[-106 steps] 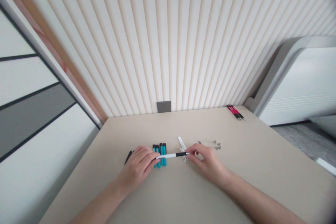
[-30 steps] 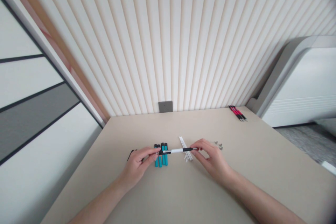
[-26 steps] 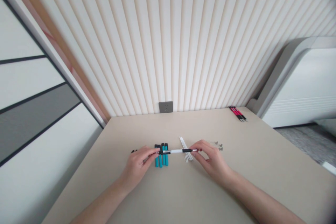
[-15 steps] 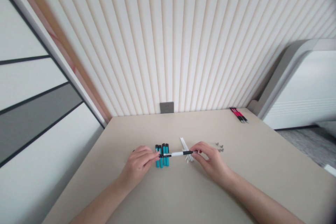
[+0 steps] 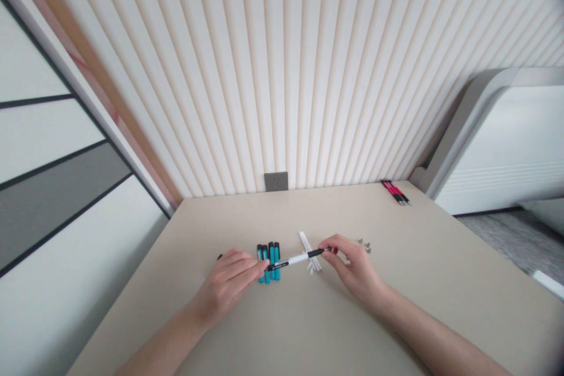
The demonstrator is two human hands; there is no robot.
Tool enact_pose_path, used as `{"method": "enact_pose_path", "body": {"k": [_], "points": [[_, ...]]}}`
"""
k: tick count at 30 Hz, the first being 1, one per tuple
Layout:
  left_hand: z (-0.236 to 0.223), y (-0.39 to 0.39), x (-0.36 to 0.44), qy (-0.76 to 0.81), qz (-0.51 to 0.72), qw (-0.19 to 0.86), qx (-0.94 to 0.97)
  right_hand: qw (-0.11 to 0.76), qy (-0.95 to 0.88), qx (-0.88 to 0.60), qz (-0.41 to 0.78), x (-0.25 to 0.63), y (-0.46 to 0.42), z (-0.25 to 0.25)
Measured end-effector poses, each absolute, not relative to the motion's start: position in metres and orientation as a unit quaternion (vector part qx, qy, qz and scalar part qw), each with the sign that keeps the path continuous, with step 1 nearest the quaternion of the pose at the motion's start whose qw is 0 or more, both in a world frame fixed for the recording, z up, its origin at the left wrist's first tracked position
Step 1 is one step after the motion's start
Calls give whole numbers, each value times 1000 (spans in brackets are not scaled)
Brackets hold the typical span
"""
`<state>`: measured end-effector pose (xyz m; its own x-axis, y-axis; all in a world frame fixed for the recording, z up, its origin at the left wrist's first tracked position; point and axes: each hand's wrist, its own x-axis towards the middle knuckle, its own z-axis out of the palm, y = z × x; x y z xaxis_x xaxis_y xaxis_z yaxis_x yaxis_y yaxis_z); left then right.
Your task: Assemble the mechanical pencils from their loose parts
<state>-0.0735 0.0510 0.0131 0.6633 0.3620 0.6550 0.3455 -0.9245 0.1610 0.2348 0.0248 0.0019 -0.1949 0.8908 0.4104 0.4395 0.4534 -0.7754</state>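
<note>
Here, a white-and-black pen (image 5: 298,259) was held between two hands over the desk (image 5: 264,329), slanting so that its right end lay farther from the wearer than its left. At the pen's left end, the left hand (image 5: 231,282) had its grip narrowed on the black end, the back of the hand uppermost and the fingers stretched out close together; its thumb was mostly hidden. At the pen's right end, the right hand (image 5: 352,264) had its grip closed in a pinch, thumb against an arched index finger, around the tip past the black section. Both forearms angled inward toward the pen from the wearer's side.

Beneath the pen's left half, four teal barrels (image 5: 272,254) with black ends lay side by side. Under its right half were thin white sticks (image 5: 305,241), with small white bits (image 5: 311,269) just on the pen's near side. To the pen's right, behind the right fingers, sat a few small grey pieces (image 5: 368,245). Well beyond the pen, to the right, lay some red-and-black pens (image 5: 394,191); straight beyond it, a dark socket (image 5: 276,181) showed on the ribbed wall (image 5: 282,70).
</note>
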Motion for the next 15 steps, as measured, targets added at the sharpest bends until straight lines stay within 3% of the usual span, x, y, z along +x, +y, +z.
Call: {"method": "enact_pose_path", "body": {"k": [15], "points": [[18, 54, -78, 164, 307, -1, 937, 409, -764, -422, 266, 233, 21, 7]]}}
